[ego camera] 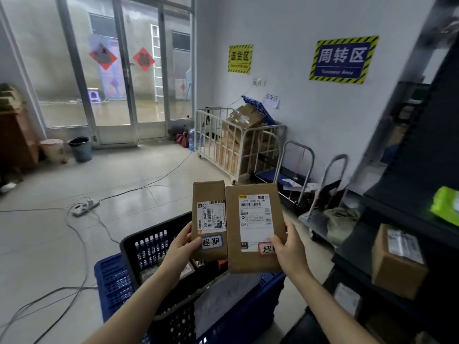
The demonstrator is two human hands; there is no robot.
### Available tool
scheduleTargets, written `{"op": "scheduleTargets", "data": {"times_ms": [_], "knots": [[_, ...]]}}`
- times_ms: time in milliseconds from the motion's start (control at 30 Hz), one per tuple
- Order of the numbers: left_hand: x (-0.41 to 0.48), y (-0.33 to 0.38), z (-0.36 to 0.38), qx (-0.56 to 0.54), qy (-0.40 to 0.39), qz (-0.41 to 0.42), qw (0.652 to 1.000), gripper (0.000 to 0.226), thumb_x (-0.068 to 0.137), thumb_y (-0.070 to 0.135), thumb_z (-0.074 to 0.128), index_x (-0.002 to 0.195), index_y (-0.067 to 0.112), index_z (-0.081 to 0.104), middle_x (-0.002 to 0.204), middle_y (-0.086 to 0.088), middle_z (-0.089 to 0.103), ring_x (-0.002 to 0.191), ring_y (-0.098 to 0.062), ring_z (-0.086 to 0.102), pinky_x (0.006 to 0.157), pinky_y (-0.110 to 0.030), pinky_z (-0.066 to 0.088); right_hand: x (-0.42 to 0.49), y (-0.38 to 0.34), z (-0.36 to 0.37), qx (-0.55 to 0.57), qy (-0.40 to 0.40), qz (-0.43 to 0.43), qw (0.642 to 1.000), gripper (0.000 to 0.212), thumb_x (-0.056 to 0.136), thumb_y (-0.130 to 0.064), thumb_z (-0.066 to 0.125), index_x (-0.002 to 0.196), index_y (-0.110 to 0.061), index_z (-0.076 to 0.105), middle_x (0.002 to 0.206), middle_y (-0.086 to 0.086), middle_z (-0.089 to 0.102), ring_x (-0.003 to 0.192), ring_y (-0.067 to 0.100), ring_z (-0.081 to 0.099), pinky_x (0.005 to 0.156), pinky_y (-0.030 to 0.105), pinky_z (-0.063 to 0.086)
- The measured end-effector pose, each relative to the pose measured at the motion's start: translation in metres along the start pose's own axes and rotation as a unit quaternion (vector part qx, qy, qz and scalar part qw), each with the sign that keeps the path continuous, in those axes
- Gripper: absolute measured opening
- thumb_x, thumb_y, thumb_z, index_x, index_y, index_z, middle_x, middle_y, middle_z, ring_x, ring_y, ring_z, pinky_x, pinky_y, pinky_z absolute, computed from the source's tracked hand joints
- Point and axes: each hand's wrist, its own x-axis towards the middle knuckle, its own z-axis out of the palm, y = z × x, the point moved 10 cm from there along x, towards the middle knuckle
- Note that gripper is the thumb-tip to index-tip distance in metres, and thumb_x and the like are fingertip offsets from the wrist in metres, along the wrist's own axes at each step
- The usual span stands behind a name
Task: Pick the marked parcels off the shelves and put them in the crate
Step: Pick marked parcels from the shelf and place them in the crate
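Pale tiled floor and a white wall surround a storeroom scene seen from above the person's forearms. Left hand grips the lower left edge of a narrow brown parcel, thumb on its front beside a blue-bordered handwritten tag. Right hand grips the lower right edge of a wider brown parcel, its thumb lying over part of a red-bordered tag. Both parcels stand upright, side by side with edges overlapping, held in the air above a black crate that sits on a blue crate; some items lie inside, too shadowed to identify. To the right, a dark shelf unit carries a cardboard box and a green packet. Farther off by the wall stand a white cage trolley loaded with cartons and two folded hand trucks. A power strip with trailing cables lies on the floor at left, before glass doors.
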Motion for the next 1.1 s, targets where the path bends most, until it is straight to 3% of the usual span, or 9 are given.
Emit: {"op": "scheduleTargets", "data": {"times_ms": [67,200,400,600,733,867,1100], "knots": [[0.001,-0.006,-0.022,-0.015,0.025,-0.011,1.0,0.04,0.093,0.007,0.051,0.106,0.045,0.052,0.1,0.009,0.07,0.086,-0.007,0.068,0.061,-0.018,0.053,0.007,-0.003,0.025,0.0,-0.027,-0.002,1.0,0.049,0.092,-0.012,0.052,0.138,-0.014,0.036,0.129,0.006,0.052,0.116,0.02,0.051,0.099,0.037,0.046],[0.003,-0.02,-0.057,-0.038,0.078,-0.024,0.996,0.043,0.094,0.01,0.052,0.125,0.038,0.042,0.11,0.004,0.063,0.096,-0.013,0.061,0.067,-0.026,0.047,0.025,-0.007,0.069,0.0,-0.078,-0.013,0.997,0.046,0.091,-0.01,0.052,0.135,-0.015,0.039,0.127,0.005,0.054,0.116,0.021,0.052,0.1,0.04,0.046],[0.016,-0.051,-0.091,-0.063,0.137,-0.055,0.987,0.05,0.09,0.011,0.057,0.125,0.043,0.041,0.105,-0.001,0.066,0.084,-0.011,0.068,0.058,-0.022,0.054,0.059,0.006,0.128,-0.001,-0.149,-0.012,0.989,0.05,0.092,-0.012,0.054,0.138,-0.014,0.036,0.129,0.005,0.053,0.116,0.019,0.051,0.1,0.039,0.046],[0.045,-0.1,-0.106,-0.068,0.177,-0.099,0.977,0.061,0.09,0.013,0.059,0.139,0.036,0.033,0.11,-0.001,0.066,0.098,-0.018,0.064,0.072,-0.03,0.052,0.106,0.043,0.184,-0.022,-0.23,0.003,0.973,0.051,0.091,-0.009,0.054,0.139,-0.012,0.036,0.13,0.006,0.051,0.116,0.018,0.05,0.102,0.037,0.044],[0.062,-0.144,-0.114,-0.072,0.214,-0.146,0.963,0.067,0.09,0.01,0.059,0.147,0.026,0.027,0.122,-0.006,0.062,0.109,-0.023,0.061,0.094,-0.042,0.049,0.129,0.077,0.226,-0.048,-0.288,0.016,0.956,0.05,0.091,-0.007,0.053,0.138,-0.012,0.037,0.128,0.005,0.051,0.112,0.015,0.049,0.095,0.027,0.043],[0.069,-0.182,-0.127,-0.086,0.257,-0.192,0.943,0.063,0.089,0.006,0.059,0.143,0.022,0.032,0.122,-0.007,0.062,0.11,-0.025,0.061,0.101,-0.045,0.046,0.135,0.115,0.272,-0.064,-0.353,0.043,0.932,0.05,0.091,-0.007,0.052,0.138,-0.012,0.036,0.124,0.0,0.051,0.117,0.017,0.049,0.095,0.026,0.043],[0.079,-0.229,-0.155,-0.067,0.303,-0.251,0.917,0.043,0.088,-0.001,0.056,0.116,0.031,0.047,0.103,0.004,0.07,0.096,-0.013,0.067,0.077,-0.026,0.051,0.128,0.167,0.335,-0.086,-0.425,0.104,0.895,0.059,0.091,-0.007,0.052,0.144,-0.008,0.027,0.14,0.009,0.045,0.125,0.022,0.046,0.105,0.04,0.041]]}}
